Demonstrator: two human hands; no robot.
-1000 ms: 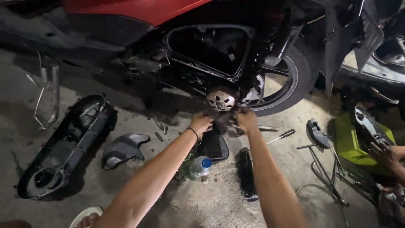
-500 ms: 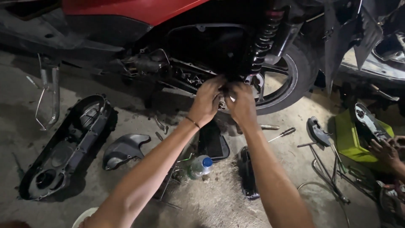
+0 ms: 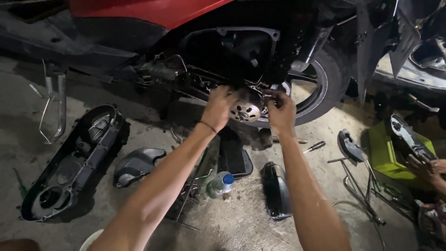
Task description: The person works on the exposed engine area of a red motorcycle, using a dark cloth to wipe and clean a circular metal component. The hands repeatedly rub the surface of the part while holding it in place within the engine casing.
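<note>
A red scooter stands over the concrete floor with its side cover off, showing the open dark transmission case. A round metal clutch drum with holes in its face sits at the rear end of the case, beside the rear wheel. My left hand grips the drum's left edge. My right hand holds its right side, fingers curled at the rim. A dark band circles my left wrist.
The removed black transmission cover lies at left, a grey plastic panel beside it. A clear bottle with a blue cap, a black filter piece, a screwdriver and loose tools lie below. Another person's hand is at right by a green box.
Both hands lifted from low near the floor up to the case, carrying the round drum with them. Now the drum sits a little lower, held between the hands, its face visible.
</note>
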